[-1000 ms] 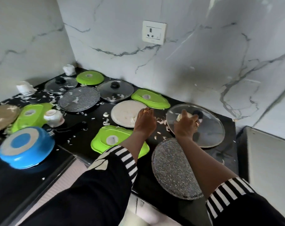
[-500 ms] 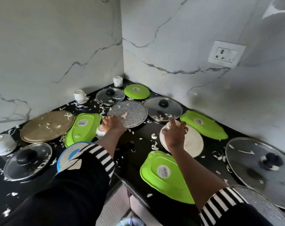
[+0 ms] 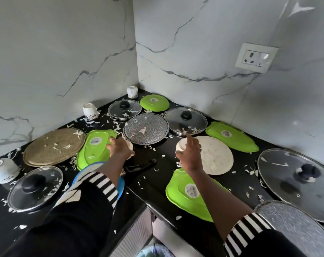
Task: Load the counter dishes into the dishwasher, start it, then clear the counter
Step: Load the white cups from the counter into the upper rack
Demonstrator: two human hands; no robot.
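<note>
Dishes cover a black corner counter [image 3: 157,184] strewn with white shreds. My left hand [image 3: 119,148] is closed over a small white cup [image 3: 129,145] between a green oval plate [image 3: 94,147] and a speckled round plate [image 3: 146,128]. My right hand [image 3: 191,156] holds another small white cup [image 3: 180,145] above the edge of a white round plate [image 3: 218,156], with its index finger sticking up. Under my left forearm lies a blue pan [image 3: 121,184] with a black handle [image 3: 140,166].
Glass lids [image 3: 35,188] [image 3: 124,108] [image 3: 185,120] [image 3: 296,182], green plates [image 3: 187,193] [image 3: 231,136] [image 3: 154,102], a tan plate [image 3: 53,145], a speckled plate [image 3: 287,225], white cups [image 3: 90,110] [image 3: 132,92] and a bowl [image 3: 1,169] crowd the counter. Marble walls close off the back.
The view has swung left to the corner. My left hand moved from the white plate to the cup by the green oval plate. My right hand carried its cup from the large lid leftwards.
</note>
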